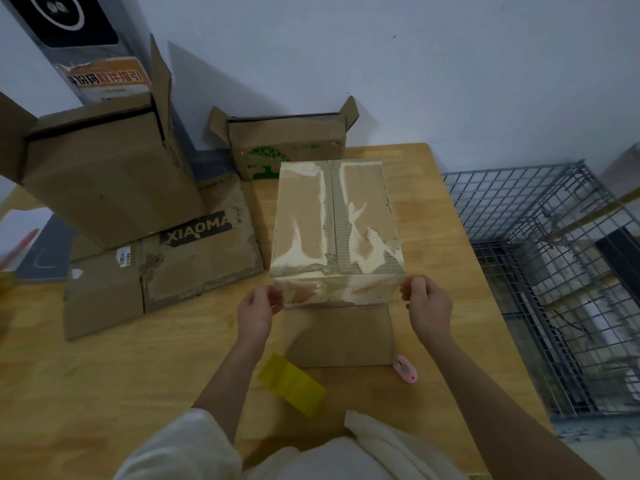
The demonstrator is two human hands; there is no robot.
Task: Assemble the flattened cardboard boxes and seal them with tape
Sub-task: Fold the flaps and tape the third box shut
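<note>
The wooden surface (104,368) runs against the wall, and the person stands at its near edge so everything is in arm's reach. At the far left a tall open box (100,174) stands with its flaps up, on top of a flattened box (194,261) printed XIAOMA; that one looks like stock waiting its turn. A smaller open box with a green tree print (277,150) sits back by the wall, out of the working space.

The box in hand (336,220) stands in the middle, just beyond a flat piece of cardboard (343,337). Its closed flaps face up, the centre seam covered with clear tape over old torn patches, which I take as a sealed side.

The left hand (258,311) and right hand (427,306) pinch the two near corners with fingers curled against the sides, a hold suited to steadying the box or turning it over.

A yellow plastic card (292,384) and a small pink cutter (405,368) lie close to the body, handy for smoothing and cutting tape.
</note>
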